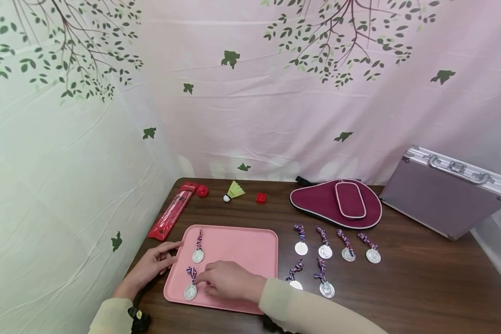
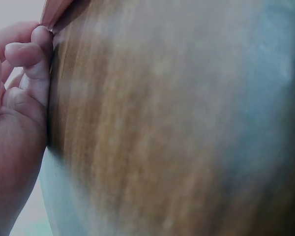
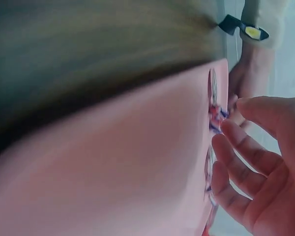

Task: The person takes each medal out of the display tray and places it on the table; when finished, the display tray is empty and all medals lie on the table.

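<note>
A pink tray (image 1: pixel 242 246) lies on the table with two silver medals on its left side. The upper medal (image 1: pixel 198 256) and the lower medal (image 1: pixel 190 292) each have a bunched striped ribbon. Over the tray, my right hand (image 1: pixel 229 280) has its fingertips right at the lower medal's ribbon (image 1: pixel 191 272). In the right wrist view its fingers are loosely bent, with a gap between thumb and index finger beside the ribbon (image 3: pixel 217 118). My left hand (image 1: pixel 154 263) rests at the tray's left rim, its fingertips touching the edge; the left wrist view shows these fingers (image 2: pixel 27 54) relaxed.
Right of the tray lie several more silver medals (image 1: pixel 325 252) in two rows. Behind are a red pouch (image 1: pixel 176 211), a red round piece (image 1: pixel 202 190), a shuttlecock (image 1: pixel 234 191), a red toy brick (image 1: pixel 260 198), a maroon paddle case (image 1: pixel 317 199) and a metal-edged case (image 1: pixel 442 195).
</note>
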`<state>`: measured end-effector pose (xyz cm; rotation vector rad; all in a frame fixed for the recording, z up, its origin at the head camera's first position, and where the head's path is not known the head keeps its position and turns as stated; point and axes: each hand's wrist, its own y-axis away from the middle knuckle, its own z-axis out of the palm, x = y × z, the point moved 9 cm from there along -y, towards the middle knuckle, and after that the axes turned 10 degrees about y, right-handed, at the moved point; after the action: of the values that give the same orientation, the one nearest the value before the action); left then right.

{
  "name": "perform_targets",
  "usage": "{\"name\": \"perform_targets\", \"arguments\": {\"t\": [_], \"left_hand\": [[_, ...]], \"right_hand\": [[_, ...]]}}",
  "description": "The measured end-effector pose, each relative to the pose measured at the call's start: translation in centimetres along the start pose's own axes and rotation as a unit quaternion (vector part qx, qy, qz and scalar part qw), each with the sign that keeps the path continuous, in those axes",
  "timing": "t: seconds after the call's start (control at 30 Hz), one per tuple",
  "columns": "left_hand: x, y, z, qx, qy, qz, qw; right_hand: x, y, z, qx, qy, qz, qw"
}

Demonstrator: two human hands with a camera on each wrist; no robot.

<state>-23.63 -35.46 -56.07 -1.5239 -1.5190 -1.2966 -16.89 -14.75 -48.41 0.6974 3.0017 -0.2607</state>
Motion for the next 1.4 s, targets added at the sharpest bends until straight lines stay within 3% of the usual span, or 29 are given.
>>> {"name": "perform_targets", "arguments": {"t": [0.23,0.47,0.7,1.1,1.23,1.4], "left_hand": [[0.2,0.0,0.1,-0.009,0.007,0.005,0.9999],[0.2,0.0,0.1,-0.009,0.007,0.004,0.9999],[-0.1,-0.2,0.0,-0.006,-0.001,-0.008,0.9999],[0.0,-0.1,0.0,-0.006,-0.002,-0.004,1.0000],[0.9,0.2,0.3,-0.012,0.004,-0.002,0.9999],[0.1,-0.1,0.1,-0.007,-0.001,-0.004,1.0000]], "right_hand": [[-1.5,-2.1,1.4,-0.025,0.006,0.017,1.000],[-1.9,-2.4,2.0,-0.022,0.045,0.075,0.996],[-2.3,-2.4,2.5,-0.022,0.066,0.085,0.994],[-2.2,-2.7,2.2,-0.004,0.021,0.094,0.995],[-2.1,-2.7,2.3,0.000,-0.001,0.101,0.995],[-1.8,-2.5,2.1,0.009,-0.038,0.102,0.994]]}}
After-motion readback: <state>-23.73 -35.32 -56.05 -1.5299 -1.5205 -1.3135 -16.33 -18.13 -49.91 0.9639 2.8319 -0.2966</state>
